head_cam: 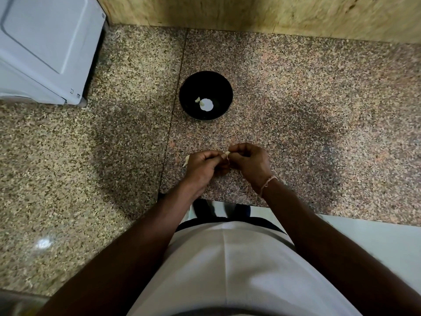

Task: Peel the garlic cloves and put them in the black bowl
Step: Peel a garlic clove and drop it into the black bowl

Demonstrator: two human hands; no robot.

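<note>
Granite counter (296,92) fills most of the frame, its front edge just below the hands. White appliance (45,46) sits upper left. Bowl (205,96), centre, holds 1 peeled clove (197,99). Left hand (202,166) and right hand (249,161) together pinch a clove (227,153) lower centre.

- We see the black bowl (205,96), round and glossy, standing upright on the speckled granite counter (296,99), well beyond the hands.
- Inside it lies one small pale peeled clove (197,100), just beside a bright white patch on the bowl's floor; we cannot tell whether that patch is a reflection or something lying there.
- Another garlic clove (226,154), pale with papery skin, sits pinched between the left hand (201,166) and the right hand (248,159), low over the counter.
- A pale pointed piece (186,161) juts out by the left hand; we cannot tell whether it is skin or clove.
</note>
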